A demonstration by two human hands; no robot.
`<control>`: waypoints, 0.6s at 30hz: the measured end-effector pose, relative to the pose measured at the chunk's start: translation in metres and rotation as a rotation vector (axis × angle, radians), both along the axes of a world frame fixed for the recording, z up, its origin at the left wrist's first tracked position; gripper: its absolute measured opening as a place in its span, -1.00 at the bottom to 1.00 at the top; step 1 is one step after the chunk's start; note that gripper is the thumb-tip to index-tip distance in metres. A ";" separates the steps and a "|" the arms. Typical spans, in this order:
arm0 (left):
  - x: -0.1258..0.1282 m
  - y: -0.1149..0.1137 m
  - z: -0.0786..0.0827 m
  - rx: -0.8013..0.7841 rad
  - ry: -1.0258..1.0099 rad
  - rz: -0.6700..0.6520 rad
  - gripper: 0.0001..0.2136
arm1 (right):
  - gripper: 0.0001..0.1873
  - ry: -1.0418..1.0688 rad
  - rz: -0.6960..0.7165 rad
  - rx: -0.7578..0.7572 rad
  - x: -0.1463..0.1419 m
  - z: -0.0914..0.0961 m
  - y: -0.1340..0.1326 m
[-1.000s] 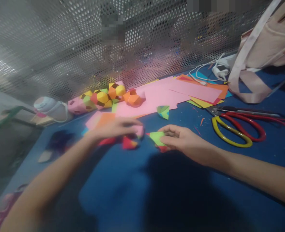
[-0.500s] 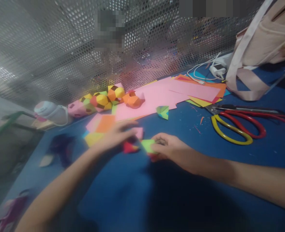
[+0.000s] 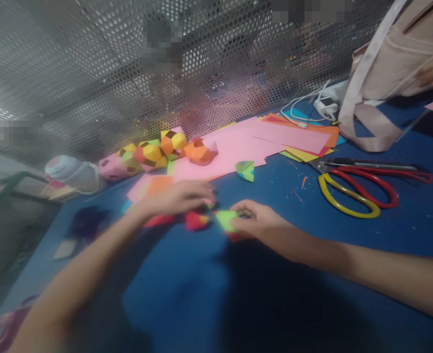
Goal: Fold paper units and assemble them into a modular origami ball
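My right hand (image 3: pixel 258 219) pinches a light green folded paper piece (image 3: pixel 226 220) between thumb and fingers, with some red paper showing beneath it. To its left, my left hand (image 3: pixel 187 195) reaches over the table, fingers together and bent down, blurred by motion. A small pale pink and green paper piece (image 3: pixel 209 202) shows under its fingertips, mostly hidden. Just below that hand lies a red and yellow folded piece (image 3: pixel 197 221). Another red piece (image 3: pixel 160 220) is partly under the left wrist. A green and blue folded piece (image 3: pixel 246 170) rests beyond my hands.
Pink paper sheets (image 3: pixel 227 147) and linked folded-paper balls (image 3: pixel 152 154) lie along the perforated metal panel (image 3: pixel 216 63). Scissors (image 3: pixel 348 193) with yellow and red handles lie right, below a white charger (image 3: pixel 326 105) and a beige bag (image 3: pixel 393 59). A white container (image 3: pixel 71 172) stands left.
My left hand has lowered and its fingers have drawn together over the spot where a pink paper piece showed. My right hand keeps its hold on the green piece.
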State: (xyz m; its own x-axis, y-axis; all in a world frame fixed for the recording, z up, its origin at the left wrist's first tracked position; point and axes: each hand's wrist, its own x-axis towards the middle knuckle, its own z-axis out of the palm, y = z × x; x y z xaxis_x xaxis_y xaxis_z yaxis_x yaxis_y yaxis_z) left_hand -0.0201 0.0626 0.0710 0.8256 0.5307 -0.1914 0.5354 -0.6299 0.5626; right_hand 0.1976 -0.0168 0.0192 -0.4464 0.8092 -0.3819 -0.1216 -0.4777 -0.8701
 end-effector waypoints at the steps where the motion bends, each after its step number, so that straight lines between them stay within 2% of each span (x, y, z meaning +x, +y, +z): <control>1: -0.002 -0.002 -0.001 0.018 -0.019 0.012 -0.78 | -0.82 0.022 -0.007 0.002 0.000 -0.001 0.000; 8: -0.005 -0.018 -0.007 0.196 -0.077 0.117 -0.79 | -0.74 0.171 -0.104 -0.033 -0.009 -0.007 -0.003; 18: 0.005 -0.030 -0.012 0.421 -0.119 0.195 -0.83 | -0.78 0.158 -0.141 -0.017 -0.021 -0.010 -0.002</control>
